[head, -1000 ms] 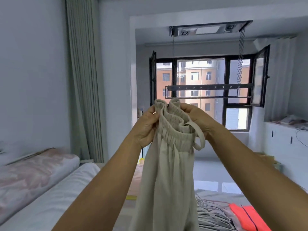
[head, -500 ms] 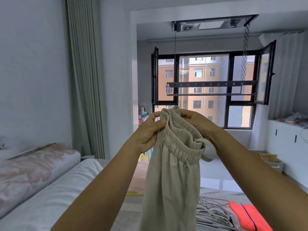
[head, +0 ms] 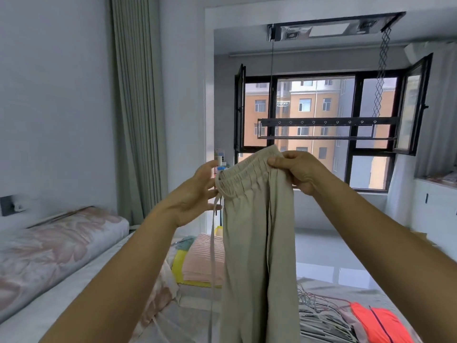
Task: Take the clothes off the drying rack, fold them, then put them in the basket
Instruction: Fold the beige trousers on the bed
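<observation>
Aloft, beige trousers (head: 257,243): waistband (head: 244,173) in right hand (head: 300,169), left hand (head: 195,194) alongside.

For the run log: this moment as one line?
step: fold | right hand: pinches waistband of beige trousers | left hand: open by waistband | drying rack: no clothes

The trousers (head: 257,243) hang in the foreground middle, before the drying rack (head: 321,122), which hangs in front of the window (head: 314,100) at the far end. Behind them to the left, a stack of folded clothes (head: 200,258) lies on the bed (head: 37,318), with a pillow (head: 49,248) further left along the wall. At lower right lies a pile of hangers (head: 319,318), with a garment (head: 378,323) just to its right.
</observation>
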Demonstrator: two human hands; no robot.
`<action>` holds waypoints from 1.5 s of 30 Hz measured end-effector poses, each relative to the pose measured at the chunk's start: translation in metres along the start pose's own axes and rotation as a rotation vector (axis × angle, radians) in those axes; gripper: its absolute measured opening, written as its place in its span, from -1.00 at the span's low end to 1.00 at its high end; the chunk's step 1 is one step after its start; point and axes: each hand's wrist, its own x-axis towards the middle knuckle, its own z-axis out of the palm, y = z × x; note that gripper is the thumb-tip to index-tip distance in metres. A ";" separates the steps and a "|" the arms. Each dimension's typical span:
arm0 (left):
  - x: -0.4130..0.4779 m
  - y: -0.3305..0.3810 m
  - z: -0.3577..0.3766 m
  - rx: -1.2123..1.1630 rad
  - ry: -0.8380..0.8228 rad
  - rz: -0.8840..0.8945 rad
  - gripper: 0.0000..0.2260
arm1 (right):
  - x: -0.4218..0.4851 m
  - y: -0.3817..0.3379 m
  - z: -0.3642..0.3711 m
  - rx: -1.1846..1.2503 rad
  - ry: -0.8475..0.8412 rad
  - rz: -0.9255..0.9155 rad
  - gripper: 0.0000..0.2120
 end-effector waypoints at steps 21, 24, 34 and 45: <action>0.063 -0.004 -0.048 0.295 0.156 -0.010 -0.54 | 0.059 -0.020 0.016 0.069 0.123 -0.203 -0.93; 0.056 -0.074 -0.056 0.286 0.140 -0.153 -0.72 | 0.077 -0.008 0.015 0.067 0.144 -0.211 -0.94; 0.077 -0.143 -0.080 0.179 0.411 -0.095 -0.58 | 0.126 0.028 0.011 0.118 0.204 -0.181 -0.88; 0.092 -0.262 -0.095 0.301 0.573 -0.277 -0.84 | 0.174 0.052 -0.006 0.133 0.322 -0.209 -0.87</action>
